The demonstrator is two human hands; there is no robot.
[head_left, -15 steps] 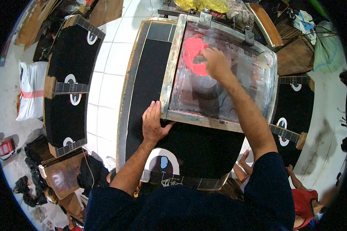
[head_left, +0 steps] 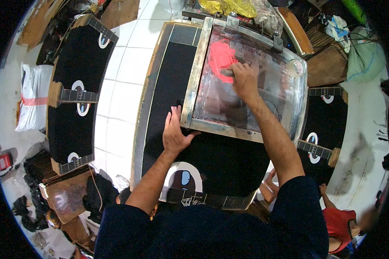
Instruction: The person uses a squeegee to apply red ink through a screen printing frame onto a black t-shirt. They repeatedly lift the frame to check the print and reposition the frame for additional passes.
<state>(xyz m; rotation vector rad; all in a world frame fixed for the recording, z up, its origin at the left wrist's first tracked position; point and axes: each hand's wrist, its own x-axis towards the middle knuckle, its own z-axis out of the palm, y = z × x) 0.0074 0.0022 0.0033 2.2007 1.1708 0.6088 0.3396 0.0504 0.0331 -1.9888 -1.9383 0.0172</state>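
Nearby, black printed boards (head_left: 75,93) flank the screen frame (head_left: 194,82) under both hands.

head camera, looking steeply down, close overhead

left hand (head_left: 174,131) flat on screen frame (head_left: 194,77) corner | right hand (head_left: 243,80) probably gripping squeegee (head_left: 226,72)

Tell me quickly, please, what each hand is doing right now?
Left hand: open, flat against the screen frame.
Right hand: closed on a squeegee by the red ink.
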